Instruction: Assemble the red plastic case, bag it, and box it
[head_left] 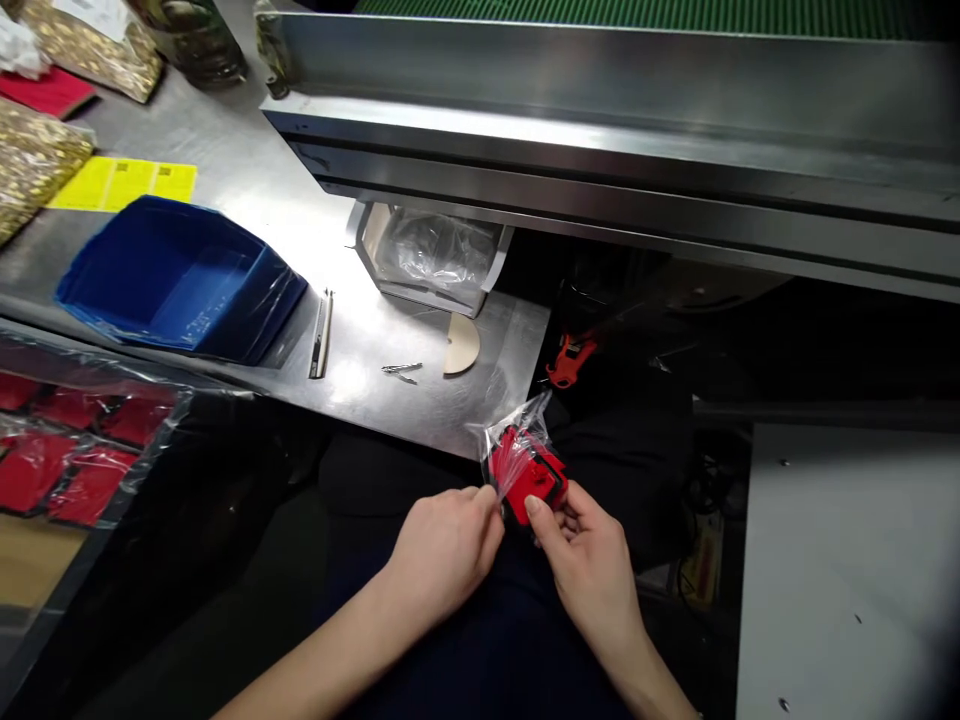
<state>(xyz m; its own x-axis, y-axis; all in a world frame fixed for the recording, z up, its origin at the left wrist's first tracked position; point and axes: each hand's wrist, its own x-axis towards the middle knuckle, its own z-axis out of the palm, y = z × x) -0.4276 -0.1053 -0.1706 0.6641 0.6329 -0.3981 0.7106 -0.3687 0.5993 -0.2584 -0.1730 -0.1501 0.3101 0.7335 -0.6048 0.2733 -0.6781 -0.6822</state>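
Over my lap, my right hand (589,555) grips a red plastic part with black edges (529,490), the thumb lying on its face. A clear plastic bag (517,430) covers the upper end of that part. My left hand (450,545) is closed in a pinch on the bag's edge, just left of the red part. The fingertips of my left hand are partly hidden. On the metal table (360,410) in front lie a cream half disc (460,345), some small tweezers-like metal pieces (403,372) and a utility knife (322,335).
A blue bin (172,280) stands on the left of the table, and a grey bin with clear bags (435,250) sits under the conveyor's metal side (600,110). Bagged red parts (67,450) fill a box at lower left. An orange tool (570,360) hangs beyond the table corner.
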